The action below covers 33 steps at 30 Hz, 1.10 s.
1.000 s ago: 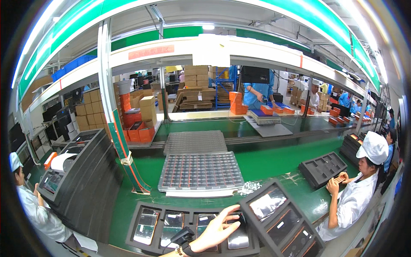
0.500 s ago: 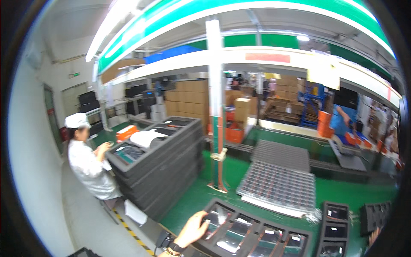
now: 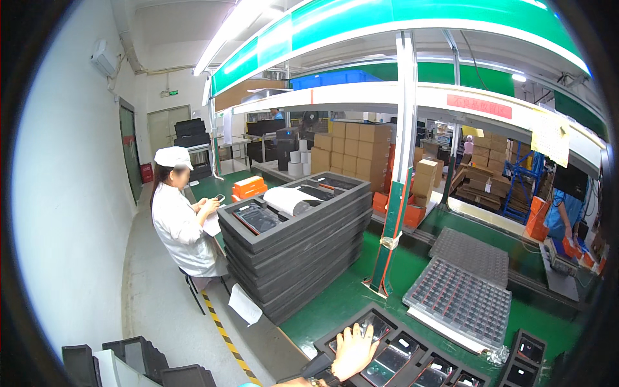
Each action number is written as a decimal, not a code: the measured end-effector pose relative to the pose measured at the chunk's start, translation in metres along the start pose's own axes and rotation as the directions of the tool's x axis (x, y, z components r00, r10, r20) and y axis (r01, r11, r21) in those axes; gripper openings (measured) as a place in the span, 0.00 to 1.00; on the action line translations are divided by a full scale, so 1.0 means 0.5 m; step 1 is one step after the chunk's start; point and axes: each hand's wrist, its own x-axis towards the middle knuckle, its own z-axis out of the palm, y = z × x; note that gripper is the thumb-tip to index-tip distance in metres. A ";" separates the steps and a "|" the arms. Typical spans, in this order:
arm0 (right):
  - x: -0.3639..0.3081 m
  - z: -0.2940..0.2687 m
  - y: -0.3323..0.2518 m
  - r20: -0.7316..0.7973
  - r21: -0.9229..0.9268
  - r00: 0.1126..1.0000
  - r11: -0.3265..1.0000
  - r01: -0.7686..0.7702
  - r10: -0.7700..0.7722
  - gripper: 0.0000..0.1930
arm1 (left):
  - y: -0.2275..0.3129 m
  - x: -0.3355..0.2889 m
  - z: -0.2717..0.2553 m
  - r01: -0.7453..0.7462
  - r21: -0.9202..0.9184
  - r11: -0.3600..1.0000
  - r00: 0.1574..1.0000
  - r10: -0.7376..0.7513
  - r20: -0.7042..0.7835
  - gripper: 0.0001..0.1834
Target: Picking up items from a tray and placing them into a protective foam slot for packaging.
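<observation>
My left hand (image 3: 354, 352) reaches in from the lower edge, palm down with its fingers apart. Its fingertips rest over a dark glossy panel (image 3: 374, 324) in the end slot of a black foam tray (image 3: 403, 329). Beside it, another glossy dark panel (image 3: 389, 362) with a small white label lies in the same tray. Whether the fingers press on the panel or only hover is hard to tell. A dark wrist strap and a beaded bracelet show at the wrist. My right hand is out of view.
A tall stack of black foam trays (image 3: 303, 258) stands left of the post (image 3: 398, 193). A person in white (image 3: 184, 222) sits beside it, holding a phone-like device. A clear gridded tray (image 3: 461, 300) and a smaller foam tray (image 3: 525, 361) lie to the right on the green bench.
The view has swung left, so everything sits further right. My left hand has moved from the tray's end edge to over the panel. The hand at the right edge has left view.
</observation>
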 end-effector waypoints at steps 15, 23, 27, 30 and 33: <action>-0.001 0.102 -0.115 0.657 0.210 0.646 0.918 0.338 -0.388 0.15 | -0.042 0.032 -0.011 0.162 -0.368 0.915 0.945 -0.036 0.326 0.31; 0.007 0.095 -0.126 0.659 0.247 0.637 0.914 0.321 -0.401 0.13 | -0.055 0.060 -0.036 0.167 -0.407 0.898 0.873 0.058 0.485 0.34; 0.011 0.088 -0.139 0.629 0.271 0.663 0.913 0.304 -0.407 0.13 | -0.002 0.019 -0.018 0.037 -0.292 0.956 0.959 0.048 0.278 0.33; 0.013 0.087 -0.140 0.621 0.287 0.659 0.906 0.312 -0.424 0.12 | 0.013 0.025 -0.008 0.130 -0.291 0.948 0.940 -0.025 0.339 0.32; 0.012 0.081 -0.132 0.620 0.310 0.659 0.904 0.294 -0.426 0.12 | 0.018 0.039 -0.027 0.252 -0.400 0.881 0.907 -0.072 0.415 0.29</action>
